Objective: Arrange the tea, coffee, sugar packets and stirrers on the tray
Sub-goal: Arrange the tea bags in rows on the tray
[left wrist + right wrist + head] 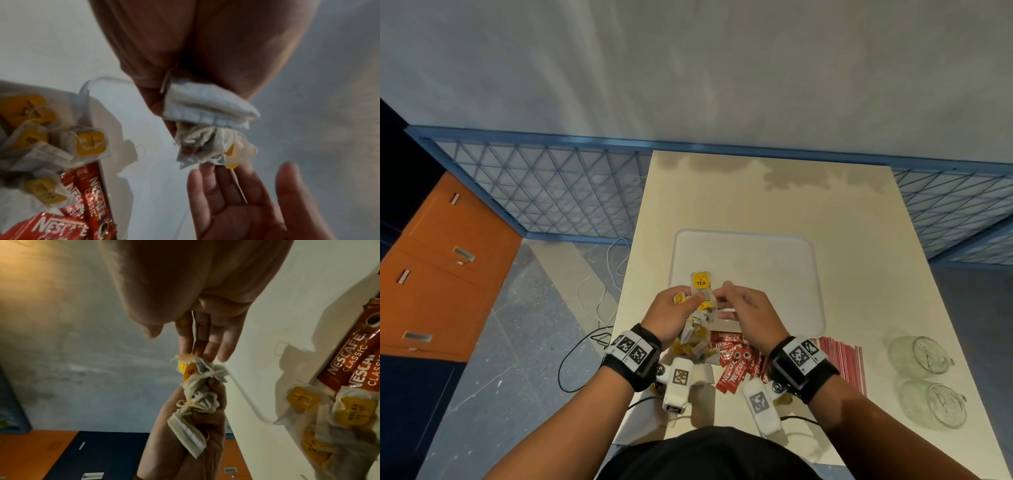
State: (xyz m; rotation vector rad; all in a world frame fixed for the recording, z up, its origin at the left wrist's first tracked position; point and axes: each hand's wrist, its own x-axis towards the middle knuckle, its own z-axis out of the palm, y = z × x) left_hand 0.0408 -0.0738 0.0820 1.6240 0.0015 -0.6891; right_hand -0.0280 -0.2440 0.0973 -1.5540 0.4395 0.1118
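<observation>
My left hand (681, 308) grips a crumpled bunch of tea bags (702, 291) with yellow tags, held just above the near left corner of the white tray (756, 260). The bunch (205, 139) sticks out of my fist (205, 48). My right hand (732, 305) has straight fingers (205, 337) that touch the top tag of the bunch (197, 394), and a string lies along them. More tea bags (690, 344) lie in a loose pile under my left wrist. Red coffee sachets (736, 363) lie beside them, and red-and-white stirrers (842, 359) to the right.
Two clear glass cups (919, 353) (935, 401) stand at the cream table's (842, 212) near right. The tray holds nothing I can see. Left of the table the floor drops away, with cables (599, 308) and an orange cabinet (445, 274).
</observation>
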